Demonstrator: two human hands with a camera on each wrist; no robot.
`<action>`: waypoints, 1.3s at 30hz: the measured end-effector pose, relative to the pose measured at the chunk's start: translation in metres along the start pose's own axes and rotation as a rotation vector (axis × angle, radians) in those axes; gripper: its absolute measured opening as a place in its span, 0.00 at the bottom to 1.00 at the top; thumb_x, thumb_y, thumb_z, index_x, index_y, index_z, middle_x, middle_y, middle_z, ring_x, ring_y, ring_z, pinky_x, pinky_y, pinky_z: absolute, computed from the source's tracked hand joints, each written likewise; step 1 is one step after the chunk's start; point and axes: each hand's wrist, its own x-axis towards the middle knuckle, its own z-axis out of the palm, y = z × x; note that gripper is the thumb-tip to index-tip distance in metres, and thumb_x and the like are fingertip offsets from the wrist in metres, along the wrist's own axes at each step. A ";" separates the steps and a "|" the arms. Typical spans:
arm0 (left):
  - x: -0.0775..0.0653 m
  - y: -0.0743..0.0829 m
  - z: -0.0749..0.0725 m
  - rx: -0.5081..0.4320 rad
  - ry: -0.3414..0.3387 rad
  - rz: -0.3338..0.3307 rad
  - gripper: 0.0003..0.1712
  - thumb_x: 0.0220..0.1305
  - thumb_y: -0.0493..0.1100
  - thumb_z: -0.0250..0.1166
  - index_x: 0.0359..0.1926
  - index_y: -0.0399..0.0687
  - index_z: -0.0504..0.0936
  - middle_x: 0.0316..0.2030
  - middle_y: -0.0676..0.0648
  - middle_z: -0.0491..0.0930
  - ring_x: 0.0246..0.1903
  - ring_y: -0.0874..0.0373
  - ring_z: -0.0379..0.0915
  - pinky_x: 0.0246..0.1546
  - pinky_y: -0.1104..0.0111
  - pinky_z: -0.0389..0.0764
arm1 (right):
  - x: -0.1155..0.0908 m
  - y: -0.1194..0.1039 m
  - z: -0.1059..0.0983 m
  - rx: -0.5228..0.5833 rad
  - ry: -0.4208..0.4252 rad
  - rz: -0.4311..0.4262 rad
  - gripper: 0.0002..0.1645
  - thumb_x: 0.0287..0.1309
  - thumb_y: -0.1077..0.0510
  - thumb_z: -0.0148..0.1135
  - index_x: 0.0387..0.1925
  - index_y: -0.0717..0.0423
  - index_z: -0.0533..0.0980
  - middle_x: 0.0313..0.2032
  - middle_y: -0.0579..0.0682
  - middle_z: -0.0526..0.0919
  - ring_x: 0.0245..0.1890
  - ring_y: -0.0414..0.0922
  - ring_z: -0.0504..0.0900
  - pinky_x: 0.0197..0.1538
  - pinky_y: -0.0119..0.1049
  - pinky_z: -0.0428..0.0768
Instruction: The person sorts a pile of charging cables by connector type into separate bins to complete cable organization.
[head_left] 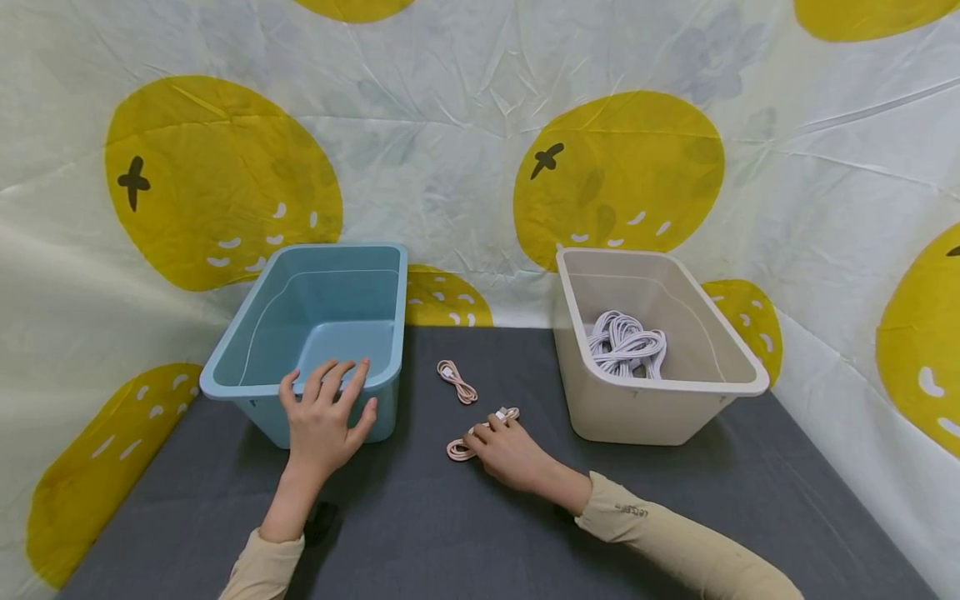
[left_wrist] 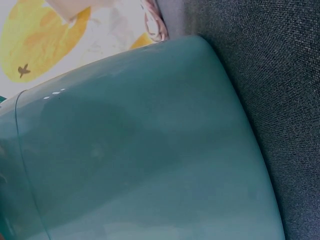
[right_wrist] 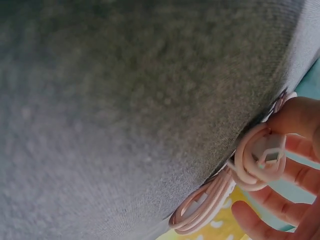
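On the dark cloth, my right hand (head_left: 513, 457) pinches a coiled pink USB cable (head_left: 459, 451) between thumb and fingers. The right wrist view shows that coil's loops and metal plug (right_wrist: 271, 157) close up beside the thumb. Just beyond it lies a second coiled pink cable (head_left: 459, 385), untouched. My left hand (head_left: 324, 427) is at the front rim of the blue bin (head_left: 225, 388), fingers spread and thumb apart, holding nothing. Only the bin's outer wall (left_wrist: 140, 140) fills most of the left wrist view; the left hand is barely visible there.
A beige bin (head_left: 645, 417) stands at the right with a bundle of white cables (head_left: 626, 343) inside. Behind both bins hangs a white curtain (head_left: 457, 167) with yellow fruit prints. Dark cloth (head_left: 450, 533) covers the table.
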 end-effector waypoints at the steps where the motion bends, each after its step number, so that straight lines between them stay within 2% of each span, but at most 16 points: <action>1: 0.000 0.000 0.000 0.000 0.001 0.001 0.25 0.59 0.55 0.48 0.50 0.48 0.78 0.40 0.40 0.78 0.43 0.43 0.69 0.47 0.41 0.53 | 0.000 0.000 0.000 -0.003 0.005 0.002 0.12 0.54 0.55 0.55 0.41 0.46 0.76 0.36 0.42 0.79 0.33 0.41 0.73 0.29 0.33 0.73; 8: 0.000 -0.001 0.001 0.005 0.005 0.005 0.25 0.58 0.54 0.48 0.50 0.48 0.78 0.40 0.40 0.78 0.43 0.43 0.69 0.47 0.41 0.53 | 0.000 0.004 -0.002 -0.043 -0.001 0.011 0.09 0.52 0.55 0.57 0.38 0.45 0.76 0.34 0.44 0.75 0.31 0.42 0.72 0.26 0.33 0.72; 17: -0.001 -0.001 0.001 0.009 0.006 0.006 0.25 0.59 0.55 0.48 0.49 0.47 0.78 0.40 0.40 0.78 0.43 0.43 0.69 0.47 0.42 0.53 | 0.001 0.010 -0.010 -0.046 0.018 0.026 0.09 0.49 0.57 0.59 0.35 0.43 0.75 0.30 0.44 0.73 0.28 0.42 0.69 0.27 0.34 0.71; 23: 0.000 -0.001 0.000 0.005 0.000 0.004 0.25 0.58 0.55 0.48 0.51 0.48 0.77 0.40 0.40 0.78 0.43 0.43 0.69 0.47 0.41 0.53 | 0.005 0.018 -0.018 -0.056 0.020 0.035 0.11 0.49 0.57 0.59 0.37 0.42 0.75 0.29 0.45 0.72 0.28 0.42 0.68 0.23 0.32 0.66; 31: -0.001 -0.001 0.001 0.005 0.001 0.004 0.25 0.59 0.55 0.48 0.51 0.48 0.77 0.40 0.40 0.78 0.44 0.43 0.69 0.47 0.41 0.53 | 0.013 0.031 -0.029 -0.072 0.048 0.057 0.12 0.49 0.56 0.60 0.38 0.43 0.75 0.30 0.46 0.72 0.28 0.43 0.68 0.22 0.32 0.64; 39: -0.001 -0.001 0.001 0.005 0.000 0.003 0.25 0.59 0.55 0.48 0.51 0.48 0.77 0.40 0.40 0.78 0.44 0.43 0.69 0.48 0.41 0.53 | 0.023 0.042 -0.040 -0.054 0.097 0.083 0.15 0.47 0.61 0.58 0.39 0.45 0.76 0.30 0.47 0.72 0.27 0.44 0.66 0.22 0.31 0.63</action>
